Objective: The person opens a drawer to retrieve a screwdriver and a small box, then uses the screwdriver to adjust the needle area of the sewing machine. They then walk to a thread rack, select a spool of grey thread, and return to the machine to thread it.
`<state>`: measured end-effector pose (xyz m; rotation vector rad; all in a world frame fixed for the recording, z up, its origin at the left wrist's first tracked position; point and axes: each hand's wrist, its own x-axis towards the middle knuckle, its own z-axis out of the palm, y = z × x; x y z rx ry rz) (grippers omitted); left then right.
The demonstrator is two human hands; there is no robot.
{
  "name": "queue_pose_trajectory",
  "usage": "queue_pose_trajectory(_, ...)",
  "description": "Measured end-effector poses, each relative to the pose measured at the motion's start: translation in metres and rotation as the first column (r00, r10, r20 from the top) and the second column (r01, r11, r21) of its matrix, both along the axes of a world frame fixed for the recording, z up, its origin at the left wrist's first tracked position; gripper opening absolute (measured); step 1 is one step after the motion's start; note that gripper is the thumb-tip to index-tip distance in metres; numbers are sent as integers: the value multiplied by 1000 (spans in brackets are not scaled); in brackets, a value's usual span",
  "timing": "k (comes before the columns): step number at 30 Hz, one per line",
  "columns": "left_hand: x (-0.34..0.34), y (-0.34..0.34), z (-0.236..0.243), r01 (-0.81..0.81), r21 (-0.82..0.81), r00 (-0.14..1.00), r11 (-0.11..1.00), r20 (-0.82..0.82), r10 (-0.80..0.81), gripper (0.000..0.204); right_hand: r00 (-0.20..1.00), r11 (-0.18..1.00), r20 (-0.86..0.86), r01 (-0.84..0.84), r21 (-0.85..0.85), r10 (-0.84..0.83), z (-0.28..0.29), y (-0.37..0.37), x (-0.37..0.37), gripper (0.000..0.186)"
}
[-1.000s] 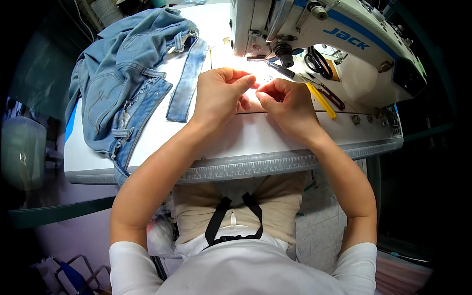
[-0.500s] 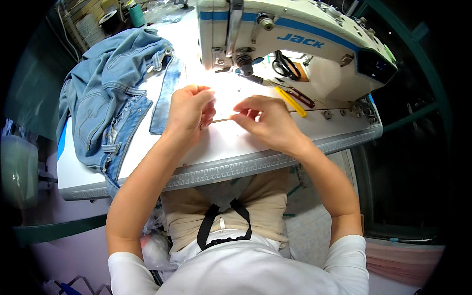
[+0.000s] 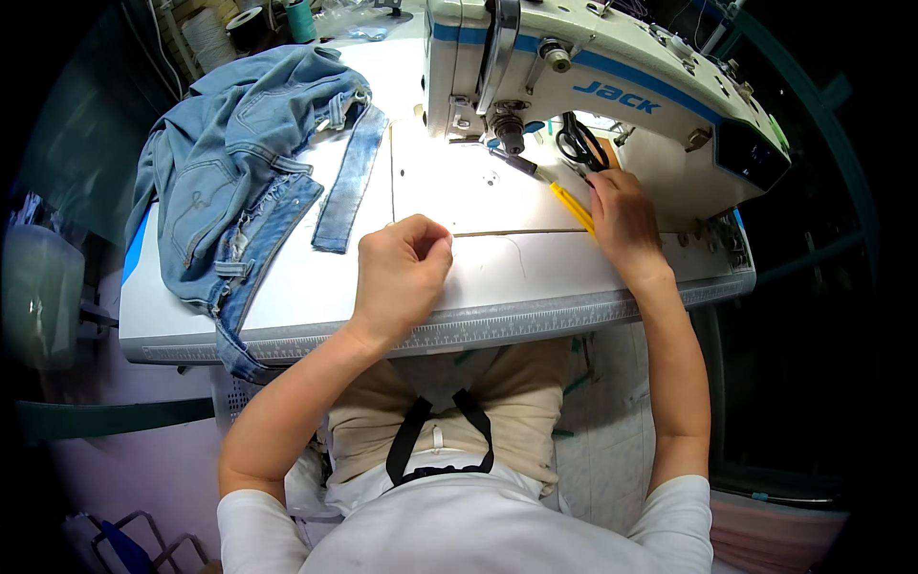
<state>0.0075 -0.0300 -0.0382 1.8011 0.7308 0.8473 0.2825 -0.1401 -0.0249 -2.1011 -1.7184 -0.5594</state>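
My left hand (image 3: 402,277) is closed in a pinch just above the near part of the white table. What its fingertips hold, if anything, is too small to make out. A thin loose thread (image 3: 521,256) curves on the table to its right. My right hand (image 3: 626,222) reaches down beside the yellow-handled cutter (image 3: 572,206), its fingers curled over the spot where a dark red tool lay. The hand hides that tool. Just beyond the fingertips are black-handled scissors (image 3: 579,143). A dark pen-like tool (image 3: 514,161) lies under the sewing machine head.
The white sewing machine (image 3: 650,86) stands along the back right. Blue jeans (image 3: 206,182) lie heaped at left, a loose denim strip (image 3: 349,182) beside them. A ruler-marked edge (image 3: 459,335) runs along the table's front. Thread spools (image 3: 300,19) stand at the far left.
My hands have parted. The right one has moved right and onto the dark red tool, covering it. My left hand has shifted slightly right and nearer me; the view has turned a little.
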Motion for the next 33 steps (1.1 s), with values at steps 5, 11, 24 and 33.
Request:
queue_pose_trajectory(5,3,-2,3,-57,-33,998,998,-9,57,11,995,993,26,92,78,-94,3,-7,-7,27)
queue_pose_trajectory(11,1,-1,-2,-75,-73,997,995,-17,74,12,984,988,-89,-149,29,151,12,-5,-105,27)
queue_pose_trajectory(24,0,-8,-4,-122,109,992,987,-7,124,10,991,989,93,-107,103,98,1,18,-108,16)
queue_pose_trajectory(33,-61,-111,-114,568,233,734,789,-578,-357,15,977,976,27,213,42,-214,6,26,-11,22)
